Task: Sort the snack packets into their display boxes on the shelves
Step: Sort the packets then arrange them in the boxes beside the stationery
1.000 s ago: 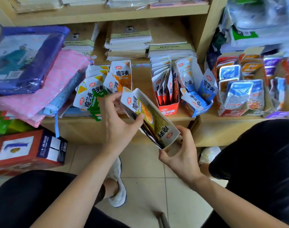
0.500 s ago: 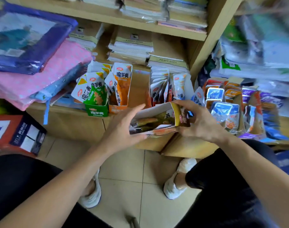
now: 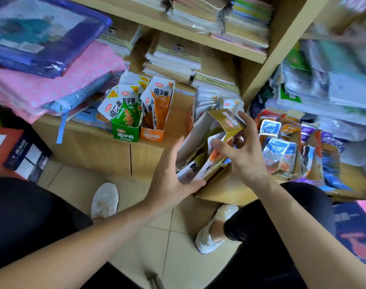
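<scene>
- The left hand (image 3: 171,180) lies flat, fingers straight, against the lower end and side of a gold cardboard display box (image 3: 200,130).
- The right hand (image 3: 247,152) curls its fingers and thumb round the box's upper gold flap.
- The box is held tilted in front of the wooden shelf (image 3: 177,101), with brown and white snack packets (image 3: 211,163) lying loose inside it.
- A green cardboard display box (image 3: 125,130) and an orange cardboard display box (image 3: 152,133) stand upright side by side on the shelf, left of the held box.
</scene>
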Available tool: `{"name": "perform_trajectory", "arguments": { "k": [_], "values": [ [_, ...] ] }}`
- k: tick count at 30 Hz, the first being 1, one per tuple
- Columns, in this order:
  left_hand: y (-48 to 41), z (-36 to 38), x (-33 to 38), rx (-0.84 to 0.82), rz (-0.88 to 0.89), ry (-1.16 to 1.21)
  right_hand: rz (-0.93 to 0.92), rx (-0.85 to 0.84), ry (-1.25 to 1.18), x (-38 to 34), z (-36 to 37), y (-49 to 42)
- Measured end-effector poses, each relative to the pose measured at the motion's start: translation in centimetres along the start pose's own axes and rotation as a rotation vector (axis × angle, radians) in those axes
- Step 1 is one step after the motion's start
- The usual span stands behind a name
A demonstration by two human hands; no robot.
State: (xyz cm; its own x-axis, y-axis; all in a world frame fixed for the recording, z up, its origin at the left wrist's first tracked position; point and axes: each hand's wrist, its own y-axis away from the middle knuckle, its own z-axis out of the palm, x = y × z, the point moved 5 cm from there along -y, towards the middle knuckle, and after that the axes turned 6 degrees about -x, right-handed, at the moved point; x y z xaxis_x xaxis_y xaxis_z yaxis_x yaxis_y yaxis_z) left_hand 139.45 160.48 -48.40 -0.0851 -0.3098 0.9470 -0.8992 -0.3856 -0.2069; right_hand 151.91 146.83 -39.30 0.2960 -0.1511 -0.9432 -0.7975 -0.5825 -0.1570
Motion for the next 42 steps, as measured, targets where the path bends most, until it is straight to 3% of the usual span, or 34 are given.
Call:
{"name": "perform_trajectory", "arguments": {
  "k": [4,11,15,21,26,30,37,42],
  "values": [
    [-0.2,0.7,-0.5,-0.017,-0.019,0.079,-0.109,-0.139,0.09,-1.8,0.2,-0.5],
    [-0.2,0.0,0.7,0.113,0.096,0.18,-0.079,-0.121,0.029,-2.8,0.2,-1.0],
    [0.2,-0.8,1.7,0.123,0.207,0.107,-0.067,-0.07,-0.023,-2.5,-0.8,-0.9],
    [0.2,-2.4,3.9,0.22,0.295,-0.013,0.094,0.033,-0.269,-1.2,-1.1,-0.2],
    [-1.3,-6.5,4.3,0.338,0.244,0.036,0.194,0.046,-0.517,-0.1,0.4,2.2],
    [-1.8,-8.3,4.1,0.308,0.185,0.115,0.221,-0.028,-0.614,1.0,2.2,3.2],
    [-1.4,-10.0,4.2,0.283,0.209,-0.292,0.373,0.0,-0.697,4.0,3.6,4.1],
    [-2.3,-10.9,4.3,0.145,0.202,-0.352,0.409,0.042,-0.716,6.2,4.7,5.4]
  ]
}}
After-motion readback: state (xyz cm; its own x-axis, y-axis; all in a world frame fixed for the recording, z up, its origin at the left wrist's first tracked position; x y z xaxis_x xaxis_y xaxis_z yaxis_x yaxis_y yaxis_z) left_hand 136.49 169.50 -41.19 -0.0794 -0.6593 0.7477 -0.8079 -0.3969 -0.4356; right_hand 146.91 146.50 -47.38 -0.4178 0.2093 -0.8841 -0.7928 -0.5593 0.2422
